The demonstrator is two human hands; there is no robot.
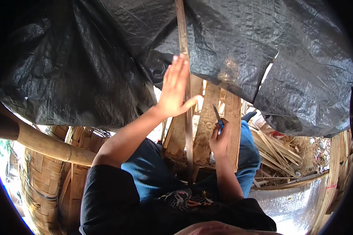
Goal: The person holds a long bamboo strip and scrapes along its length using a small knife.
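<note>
A long, narrow wooden or bamboo strip (182, 29) runs from the top of the view down to my lap. My left hand (174, 92) lies flat along its left side, fingers stretched out and thumb apart; whether the palm touches the strip I cannot tell. Lower and to the right, my right hand (220, 143) is closed around the blue handle of a knife (216, 112). Its thin blade points up and left, apart from the strip. Beneath both hands is a rack of worn wooden boards (208, 105), standing between my legs.
Black plastic sheeting (106, 58) hangs across the far side and covers the boards' far end. A thick bamboo pole (55, 143) and woven bamboo panels (45, 176) are at the left. Several split strips (276, 150) lie at the right, above a shiny silvery sheet (290, 203).
</note>
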